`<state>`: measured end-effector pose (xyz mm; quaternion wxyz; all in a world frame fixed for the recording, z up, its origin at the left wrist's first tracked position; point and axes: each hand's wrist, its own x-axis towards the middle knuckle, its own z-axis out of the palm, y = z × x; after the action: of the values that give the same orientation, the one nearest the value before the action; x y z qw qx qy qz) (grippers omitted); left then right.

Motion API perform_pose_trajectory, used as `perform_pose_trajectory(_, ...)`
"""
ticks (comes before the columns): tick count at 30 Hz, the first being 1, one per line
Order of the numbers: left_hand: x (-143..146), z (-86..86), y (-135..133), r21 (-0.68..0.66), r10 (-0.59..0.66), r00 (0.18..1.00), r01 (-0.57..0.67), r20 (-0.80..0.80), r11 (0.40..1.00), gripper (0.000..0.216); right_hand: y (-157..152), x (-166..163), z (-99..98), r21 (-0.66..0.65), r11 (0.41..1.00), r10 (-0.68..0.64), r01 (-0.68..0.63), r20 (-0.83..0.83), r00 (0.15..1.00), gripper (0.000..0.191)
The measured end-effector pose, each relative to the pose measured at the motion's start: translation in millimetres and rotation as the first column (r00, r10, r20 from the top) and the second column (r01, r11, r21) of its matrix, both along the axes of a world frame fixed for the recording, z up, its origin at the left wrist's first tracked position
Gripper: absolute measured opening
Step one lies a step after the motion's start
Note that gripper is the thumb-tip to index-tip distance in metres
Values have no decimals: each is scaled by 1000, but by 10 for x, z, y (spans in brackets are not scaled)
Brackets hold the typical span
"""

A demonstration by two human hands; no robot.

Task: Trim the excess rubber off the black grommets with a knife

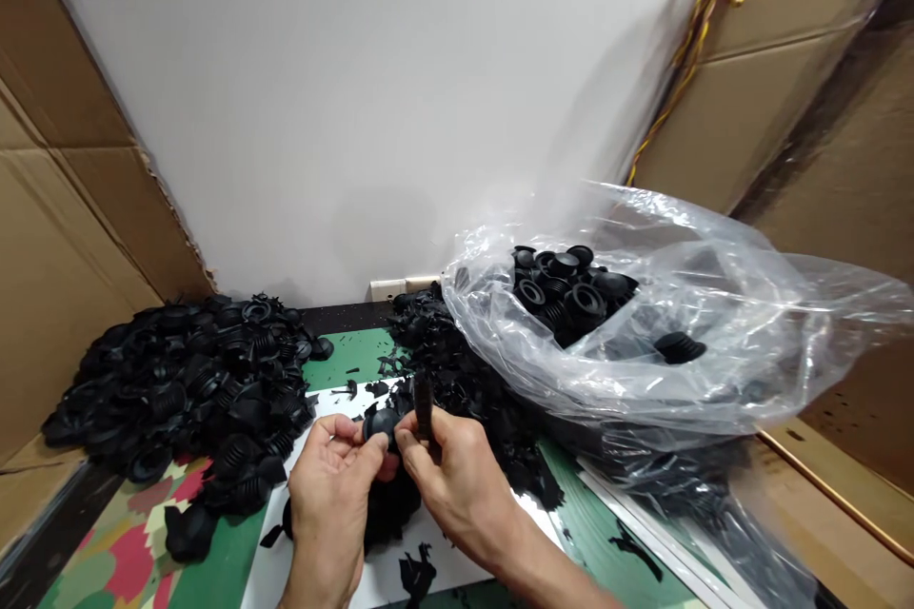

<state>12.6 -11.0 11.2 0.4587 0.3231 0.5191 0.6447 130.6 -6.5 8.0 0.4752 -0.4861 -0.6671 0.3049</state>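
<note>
- Black rubber cap (381, 424): held between your two hands, above the white board (457, 559); rounded face towards you, as far as visible. Your fingers cover the rest, so its long axis cannot be determined.
- Left hand (332, 476): closed, pinching the cap between thumb and fingers.
- Right hand (461, 466): closed around a slim dark tool (424, 400), standing near upright; its working end cannot be made out. Your thumb is at the cap's right edge.
- Step in hand, judged: working that edge. The next move calls for a firm left pinch and fingertips clear of the tool.
- Left: pile of ribbed black rubber parts (207, 381).
- Far side, running right: black scraps (471, 371).
- Right: clear plastic bag (743, 352) containing ribbed caps (571, 290).
</note>
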Motion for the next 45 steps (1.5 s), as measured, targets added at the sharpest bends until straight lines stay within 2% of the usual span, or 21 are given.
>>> perform_pose_trajectory(4, 16, -13, 2, 3, 16, 1000, -16, -14, 1000, 33, 7, -20, -33, 21, 999, -43, 41, 95, 995, 19)
perform_pose_trajectory(11, 5, -34, 12, 33, 18, 1000, -17, -23, 999, 35, 3, 12, 3, 39, 999, -23, 18, 150, 988, 19)
perform_pose_trajectory(14, -1, -41, 13, 50, 31, 997, -27, -74, 998, 35, 9, 24, 8, 76, 997, -41, 24, 237, 971, 16)
perform_pose_trajectory(19, 15, -27, 2, 82, 58, 975, -41, -216, 996, 29, 13, -39, -38, 192, 979, -156, 67, 494, 856, 10)
perform_pose_trajectory(22, 22, -25, 10, 77, 45, 968, -27, -246, 997, 28, 31, -66, -66, 243, 963, -237, 113, 572, 785, 9)
perform_pose_trajectory(24, 23, -26, 22, 54, 28, 973, -16, -227, 998, 29, 69, -25, -68, 212, 963, -257, 164, 557, 790, 9)
perform_pose_trajectory(26, 21, -26, 36, 21, 13, 981, -9, -194, 1000, 31, 124, 68, -55, 119, 966, -259, 231, 489, 833, 9)
perform_pose_trajectory(29, 10, -22, 50, -21, -2, 989, -1, -146, 1000, 35, 209, 225, -20, -58, 963, -240, 261, 245, 939, 10)
perform_pose_trajectory(32, -6, -13, 49, -30, -9, 992, 5, -122, 1000, 36, 242, 292, 18, -165, 972, -175, 169, -22, 984, 12)
perform_pose_trajectory(35, -17, -8, 42, -23, 2, 992, -4, -125, 1000, 36, 202, 254, 44, -197, 980, -34, 2, -158, 987, 13)
perform_pose_trajectory(38, -17, -17, 40, -9, 2, 992, -3, -122, 1000, 35, 129, 178, 42, -191, 974, 91, -119, -150, 984, 13)
perform_pose_trajectory(42, -9, -46, 43, -1, -7, 996, 7, -91, 1000, 37, 69, 103, 6, -133, 988, 86, -85, 2, 996, 19)
perform_pose_trajectory(45, -4, -68, 48, 9, 4, 996, -3, -91, 1000, 37, 63, 80, -7, -97, 993, 79, -74, 47, 996, 21)
